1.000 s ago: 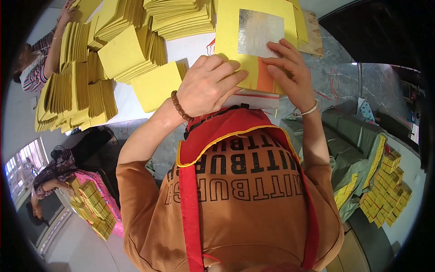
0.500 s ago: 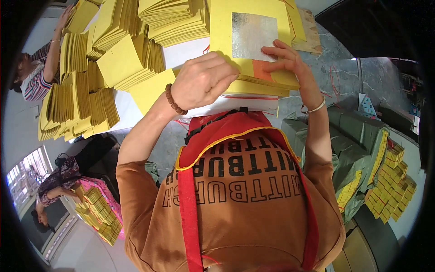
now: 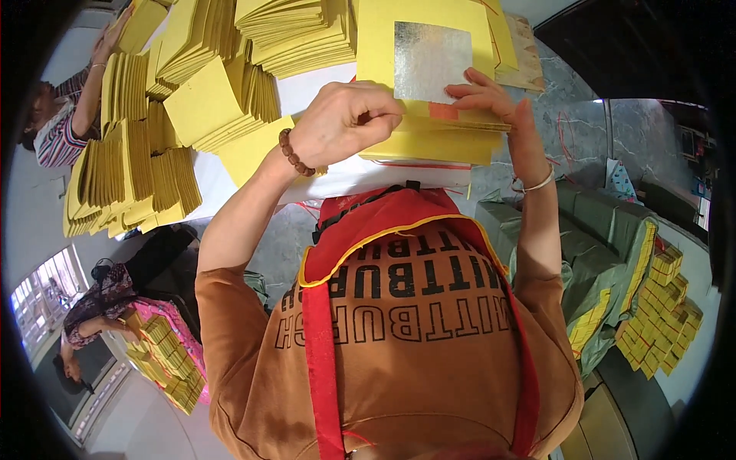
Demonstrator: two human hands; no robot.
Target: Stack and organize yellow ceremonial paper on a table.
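Observation:
In front of me lies a stack of yellow paper sheets (image 3: 441, 146); the top sheet carries a silver foil square (image 3: 432, 61) and a small red-orange patch (image 3: 443, 111). The upper sheets are raised and bent along their near edge, showing more yellow paper below. My right hand (image 3: 502, 111) holds their right edge, its fingers stretched over the top sheet and its thumb largely hidden. My left hand (image 3: 345, 119), a beaded bracelet (image 3: 295, 153) at its wrist, is closed with fingertips against the stack's left side. Anything in its pinch is too small to make out.
Many stacks of yellow paper (image 3: 199, 46) cover the white table (image 3: 299, 92) to the left. A co-worker's hand (image 3: 107, 38) touches paper at far left; another person bends at lower left. Green-wrapped bundles (image 3: 590, 238) and tied yellow bundles (image 3: 663, 314) stand right.
The near edge of the upper sheets has risen, so less of the orange patch shows. My left hand has turned slightly, its fingers curled near the stack's left side. The co-worker's hands have shifted.

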